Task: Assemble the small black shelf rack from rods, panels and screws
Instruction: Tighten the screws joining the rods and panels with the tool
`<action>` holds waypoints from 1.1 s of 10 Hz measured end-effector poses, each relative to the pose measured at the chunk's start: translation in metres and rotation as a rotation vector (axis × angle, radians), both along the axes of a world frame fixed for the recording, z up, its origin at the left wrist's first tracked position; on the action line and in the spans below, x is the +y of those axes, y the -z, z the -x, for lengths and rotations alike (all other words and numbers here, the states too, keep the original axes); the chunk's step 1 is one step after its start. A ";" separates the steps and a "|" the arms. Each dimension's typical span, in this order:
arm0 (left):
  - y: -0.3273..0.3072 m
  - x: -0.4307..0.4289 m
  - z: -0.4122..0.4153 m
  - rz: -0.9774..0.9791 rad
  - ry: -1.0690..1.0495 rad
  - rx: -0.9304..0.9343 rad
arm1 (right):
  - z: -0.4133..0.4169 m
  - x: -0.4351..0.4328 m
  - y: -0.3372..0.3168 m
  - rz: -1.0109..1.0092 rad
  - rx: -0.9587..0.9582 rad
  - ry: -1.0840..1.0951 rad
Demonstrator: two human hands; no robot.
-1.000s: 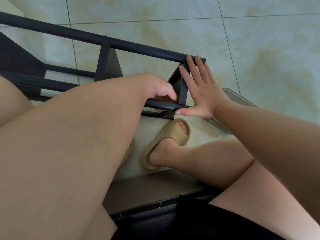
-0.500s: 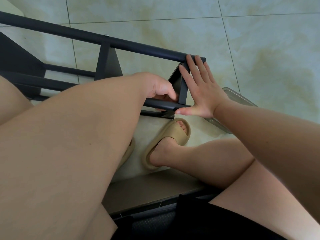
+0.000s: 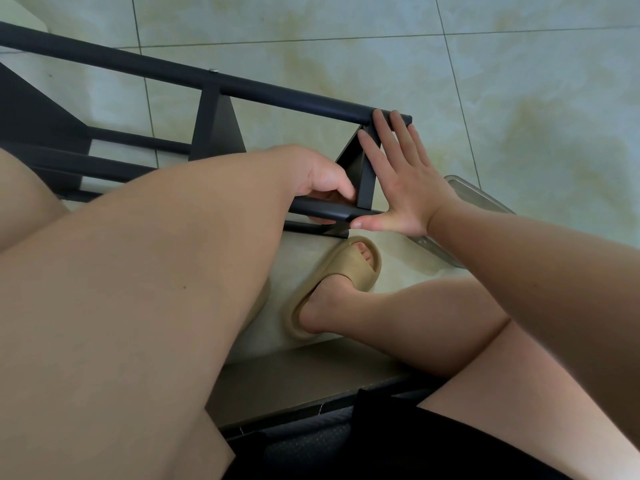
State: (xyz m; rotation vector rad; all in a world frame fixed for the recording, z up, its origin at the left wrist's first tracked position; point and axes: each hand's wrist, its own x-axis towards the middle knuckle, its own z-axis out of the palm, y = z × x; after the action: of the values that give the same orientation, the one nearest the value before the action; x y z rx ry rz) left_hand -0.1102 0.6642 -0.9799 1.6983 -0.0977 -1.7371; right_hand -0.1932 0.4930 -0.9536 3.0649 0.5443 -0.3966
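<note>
The black shelf rack [image 3: 277, 95] lies on its side on the tiled floor, long rods running from upper left to the centre. My right hand [image 3: 401, 188] presses flat against the rack's end, fingers straight up the end panel [image 3: 356, 168] to the top rod, thumb under the lower rod [image 3: 325, 211]. My left hand [image 3: 318, 178] reaches inside the frame beside that panel, fingers curled down behind the lower rod; what they hold is hidden.
A clear plastic container [image 3: 474, 202] sits on the floor just right of my right wrist. My foot in a tan slipper [image 3: 339, 282] rests below the rack's end. My knees and forearms fill the lower frame.
</note>
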 end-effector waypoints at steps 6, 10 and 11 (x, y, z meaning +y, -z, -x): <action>0.000 0.003 -0.001 0.055 0.018 -0.032 | 0.001 -0.001 0.001 -0.016 -0.019 -0.005; 0.001 0.001 0.001 0.017 -0.051 0.022 | 0.000 -0.001 0.003 -0.011 -0.023 -0.003; 0.000 0.000 0.001 0.005 -0.017 0.008 | 0.000 -0.001 0.003 -0.012 -0.022 0.000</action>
State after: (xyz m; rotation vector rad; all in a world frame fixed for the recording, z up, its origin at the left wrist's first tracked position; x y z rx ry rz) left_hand -0.1114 0.6638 -0.9795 1.6838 -0.0835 -1.7302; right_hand -0.1930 0.4918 -0.9566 3.0774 0.5474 -0.3598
